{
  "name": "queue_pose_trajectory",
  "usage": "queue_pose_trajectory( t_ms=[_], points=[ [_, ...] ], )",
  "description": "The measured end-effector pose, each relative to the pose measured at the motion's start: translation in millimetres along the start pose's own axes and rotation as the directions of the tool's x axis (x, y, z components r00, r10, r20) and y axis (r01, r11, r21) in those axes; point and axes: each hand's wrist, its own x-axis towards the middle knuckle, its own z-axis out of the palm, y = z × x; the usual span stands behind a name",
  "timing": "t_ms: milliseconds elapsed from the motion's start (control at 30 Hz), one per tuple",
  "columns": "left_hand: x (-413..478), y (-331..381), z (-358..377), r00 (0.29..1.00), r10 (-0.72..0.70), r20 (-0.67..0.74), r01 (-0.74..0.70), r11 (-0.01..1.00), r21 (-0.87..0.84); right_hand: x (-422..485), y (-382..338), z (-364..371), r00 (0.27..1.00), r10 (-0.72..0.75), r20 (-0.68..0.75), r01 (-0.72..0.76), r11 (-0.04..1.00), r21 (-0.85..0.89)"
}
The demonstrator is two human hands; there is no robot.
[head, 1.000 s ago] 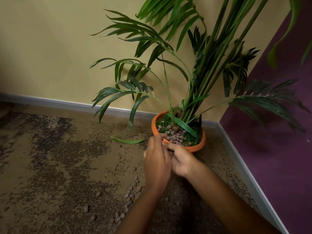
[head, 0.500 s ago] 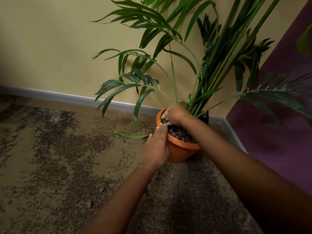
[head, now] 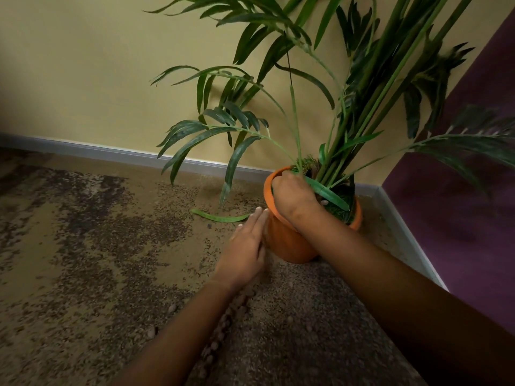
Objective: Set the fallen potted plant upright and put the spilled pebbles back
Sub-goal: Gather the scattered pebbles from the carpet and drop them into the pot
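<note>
The orange pot (head: 287, 243) stands on the carpet in the room's corner, and its palm plant (head: 359, 101) leans up to the right. My right hand (head: 292, 199) reaches over the near rim into the pot, knuckles up; its fingers are hidden among the stems, so I cannot tell what it holds. My left hand (head: 248, 240) lies flat with straight fingers against the pot's left side. Spilled brown pebbles (head: 223, 327) lie in a line on the carpet under my left forearm, with a few loose ones further left.
A fallen green leaf (head: 220, 217) lies on the carpet left of the pot. A grey baseboard (head: 111, 154) runs along the yellow wall, and a purple wall (head: 459, 207) closes the right side. Fronds hang low over the floor left of the pot.
My right hand has sunk deeper into the pot. My left hand slid from the rim down onto the pot's side. The view dipped, showing the pebbles again.
</note>
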Motion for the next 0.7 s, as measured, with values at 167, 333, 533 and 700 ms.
queue_pose_trajectory(
  t_ms=[167,333,533,700],
  points=[
    [-1.5,-39.4,1.3,0.975,-0.22,0.039,0.211,0.963,0.165,-19.2,-0.1,2.5,0.996,-0.03,-0.087,0.035,0.998,0.047],
    [21.3,-78.4,-5.9,0.949,-0.305,0.08,0.245,0.873,0.423,-41.3,-6.7,40.6,0.888,-0.066,-0.455,0.166,0.969,0.184],
    [46.9,-118.0,-11.0,0.925,-0.359,0.129,0.218,0.774,0.594,-59.7,-23.1,127.2,0.764,-0.434,-0.478,0.529,0.845,0.078],
    [54.6,-132.7,-8.3,0.919,-0.373,0.127,0.224,0.76,0.61,-38.1,-24.1,176.4,0.887,-0.432,-0.162,0.459,0.862,0.217]
  ],
)
